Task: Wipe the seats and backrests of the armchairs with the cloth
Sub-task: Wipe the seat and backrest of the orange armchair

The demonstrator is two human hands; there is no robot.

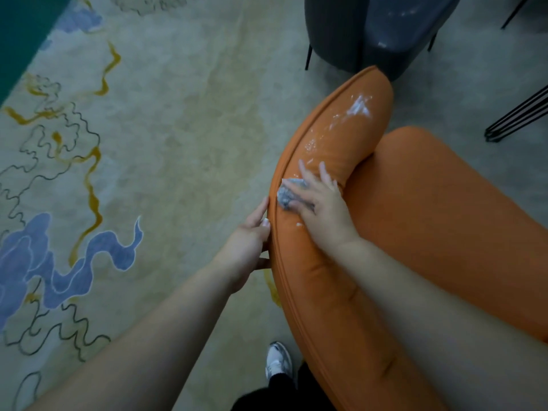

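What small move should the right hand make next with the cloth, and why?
Probably push the cloth forward along the orange backrest. The right hand presses it just short of the white smears, which are not yet wiped; the left hand steadies the outer edge.

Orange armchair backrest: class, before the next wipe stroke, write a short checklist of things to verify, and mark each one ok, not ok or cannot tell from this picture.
1. Cloth under the right hand, fingers spread over it: ok.
2. Cloth touching the backrest: ok.
3. Left hand steadying the outer side of the backrest: ok.
4. White residue ahead of the cloth cleared: not ok, smears remain toward the far end.
5. Seat cushion wiped: cannot tell.
6. Grey chair beyond wiped: cannot tell.
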